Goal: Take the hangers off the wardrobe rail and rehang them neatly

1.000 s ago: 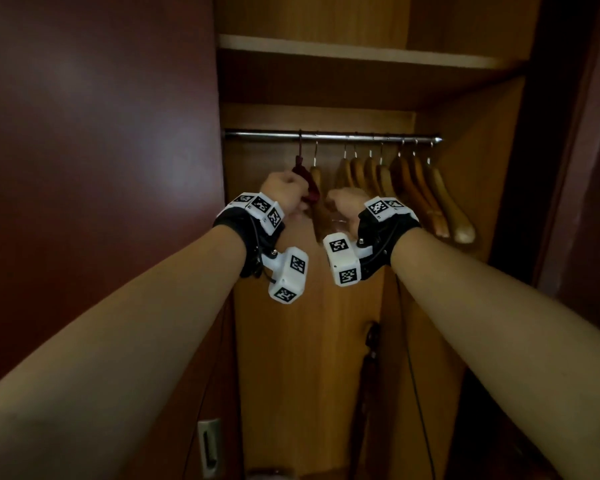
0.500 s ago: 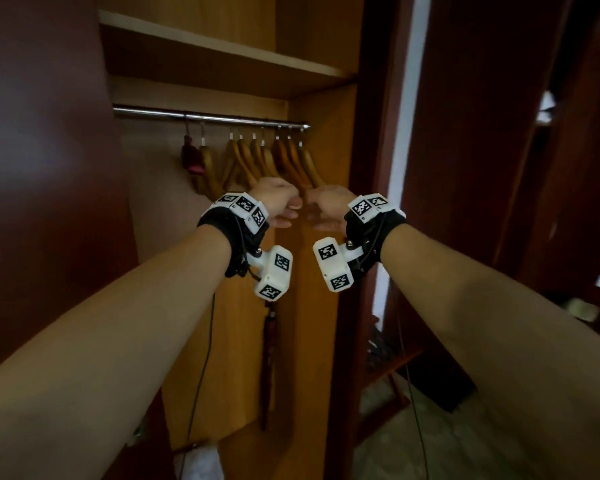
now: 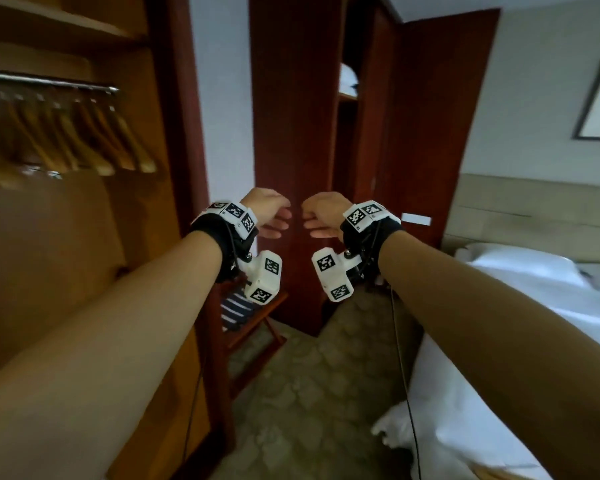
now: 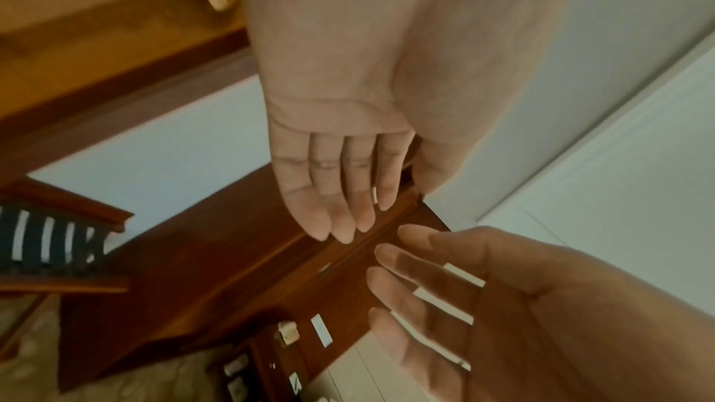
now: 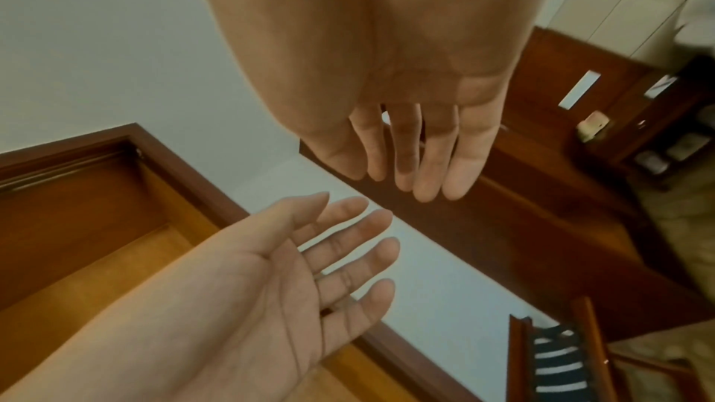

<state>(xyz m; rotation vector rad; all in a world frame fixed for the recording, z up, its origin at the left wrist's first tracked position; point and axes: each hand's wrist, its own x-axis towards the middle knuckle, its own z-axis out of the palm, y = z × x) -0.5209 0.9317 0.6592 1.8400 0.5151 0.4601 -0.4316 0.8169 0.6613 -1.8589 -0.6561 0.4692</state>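
The wardrobe stands open, and I place everything else by it. The bed with its white sheets lies well off to the wardrobe's right, across a patch of carpet, and a dark red door stands between the two. Just outside the wardrobe's right post, low down, sits a folding luggage rack with striped straps.

Inside, near the top, runs the metal rail, and the wooden hangers hang from it in a close bunch at its right end, all slanting the same way, though the blur hides how evenly they sit.

Both arms are held out in front of the door, clear of the wardrobe. The left hand and the right hand face each other with a small gap between, fingers loose and nearly straight in the wrist views, nothing in either.

To my eye the rehanging looks done or close to it. If more tidying is wanted, I'd reach back in, take one hanger by its neck, and set the hooks evenly along the rail rather than nudging the whole bunch.
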